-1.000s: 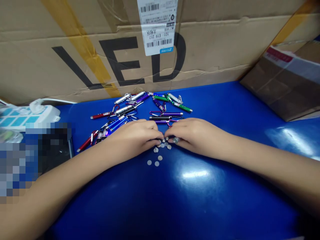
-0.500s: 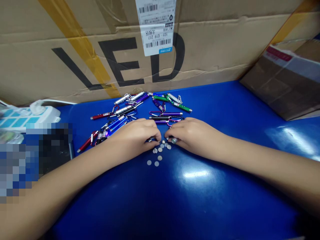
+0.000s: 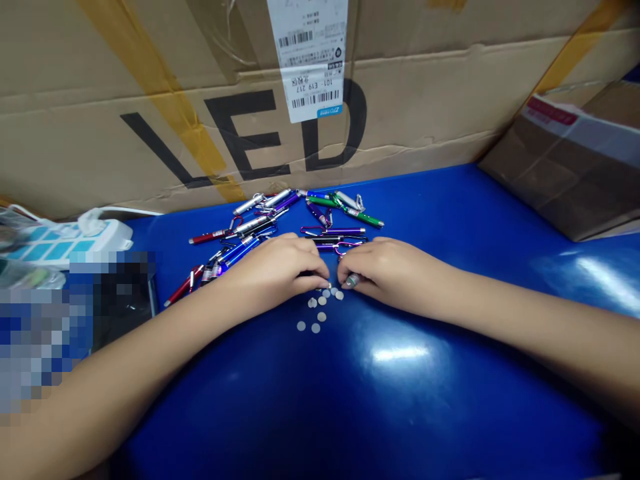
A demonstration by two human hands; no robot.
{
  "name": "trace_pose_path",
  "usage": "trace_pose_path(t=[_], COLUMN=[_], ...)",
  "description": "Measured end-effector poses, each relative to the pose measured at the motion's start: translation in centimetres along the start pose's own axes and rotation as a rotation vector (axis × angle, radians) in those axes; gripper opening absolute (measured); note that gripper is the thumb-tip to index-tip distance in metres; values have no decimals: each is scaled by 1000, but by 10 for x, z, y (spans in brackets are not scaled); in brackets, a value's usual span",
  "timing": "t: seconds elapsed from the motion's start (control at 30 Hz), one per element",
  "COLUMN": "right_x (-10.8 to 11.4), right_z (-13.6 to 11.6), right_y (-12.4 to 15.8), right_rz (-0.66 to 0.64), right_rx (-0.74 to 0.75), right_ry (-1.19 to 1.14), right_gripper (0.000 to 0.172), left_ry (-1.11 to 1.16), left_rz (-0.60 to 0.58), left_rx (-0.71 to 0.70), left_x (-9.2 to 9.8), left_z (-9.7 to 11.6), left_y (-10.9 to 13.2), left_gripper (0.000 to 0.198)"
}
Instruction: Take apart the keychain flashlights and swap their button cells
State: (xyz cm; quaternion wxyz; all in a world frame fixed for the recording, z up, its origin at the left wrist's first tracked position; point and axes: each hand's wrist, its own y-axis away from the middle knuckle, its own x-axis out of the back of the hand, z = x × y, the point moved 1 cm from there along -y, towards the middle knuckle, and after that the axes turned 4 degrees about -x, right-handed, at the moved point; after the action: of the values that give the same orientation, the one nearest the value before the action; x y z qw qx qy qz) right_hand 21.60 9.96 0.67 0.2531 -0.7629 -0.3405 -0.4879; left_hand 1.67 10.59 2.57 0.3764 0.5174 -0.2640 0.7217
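Several small round silver discs (image 3: 321,317) lie on the blue table, just below and between my hands. My left hand (image 3: 300,265) is closed, its thumb and fingertips pinched at the edge of the discs around something small that I cannot make out. In my right hand (image 3: 367,270) a short silver cylinder (image 3: 352,281) is held between curled fingers. Beyond both hands lie several small metal penlights with clips, among them a green one (image 3: 363,218), a purple one (image 3: 344,231) and a red one (image 3: 209,237).
A large cardboard box (image 3: 425,87) marked LED stands behind the penlights. At the right is an open carton (image 3: 555,167). A white power strip (image 3: 100,241) and a black object (image 3: 123,300), partly blurred out, sit at the left on the blue table (image 3: 320,413).
My left hand has moved slightly right and down, its fingertips now beside the nearest discs. My right hand has shifted a little right, still with the silver cylinder. The view has tilted slightly.
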Motion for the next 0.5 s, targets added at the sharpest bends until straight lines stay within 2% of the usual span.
trace_pose_path(t=[0.13,0.33,0.43,0.5], right_x=[1,0,5,12], right_z=[1,3,-1,-6], right_y=[1,0,2,5], right_rz=[4,-27,-44,-31], right_rx=[35,27,-64,-188], right_ry=[0,-50,-55,-38], right_gripper=[10,12,8,16], left_ry=[25,-13,-41,-54], left_rz=[-35,-33,-2,18], left_rx=[18,-17,-10,-6], left_x=[-3,-5,-6,-7], left_z=[2,4,5,5], left_y=[-6,-3,-2,-2], left_gripper=[13,12,9,8])
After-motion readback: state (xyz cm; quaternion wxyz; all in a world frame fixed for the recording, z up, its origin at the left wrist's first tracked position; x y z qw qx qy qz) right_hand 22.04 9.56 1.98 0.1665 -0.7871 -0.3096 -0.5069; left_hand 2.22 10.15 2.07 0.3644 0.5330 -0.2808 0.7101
